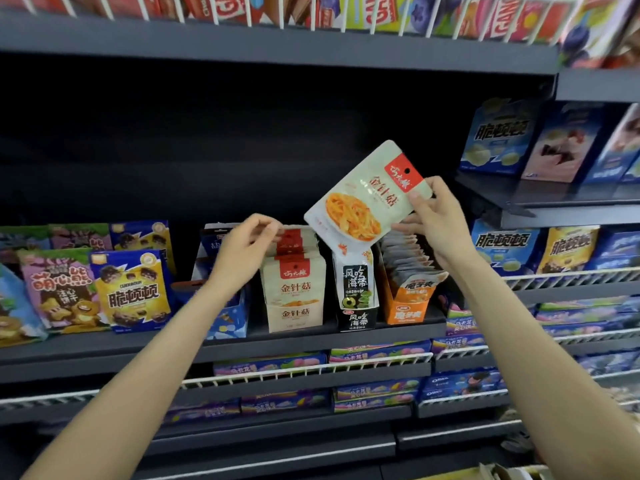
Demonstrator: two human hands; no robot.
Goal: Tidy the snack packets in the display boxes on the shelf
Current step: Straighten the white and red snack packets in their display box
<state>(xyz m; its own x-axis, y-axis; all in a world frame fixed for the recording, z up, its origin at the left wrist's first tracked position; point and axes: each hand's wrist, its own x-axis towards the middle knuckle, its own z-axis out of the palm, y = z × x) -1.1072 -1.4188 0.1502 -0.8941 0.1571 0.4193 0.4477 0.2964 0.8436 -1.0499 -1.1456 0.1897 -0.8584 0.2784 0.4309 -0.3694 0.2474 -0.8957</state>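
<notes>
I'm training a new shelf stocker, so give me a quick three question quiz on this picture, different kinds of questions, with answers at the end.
1. True or false: the right hand holds a beige packet in the air.
2. The left hand touches packets in which display box? A) beige box B) black box C) orange box
3. Fill in: the raised packet's red label matches the packets in the ____ box.

Key: 1 true; 2 A; 3 beige.
</notes>
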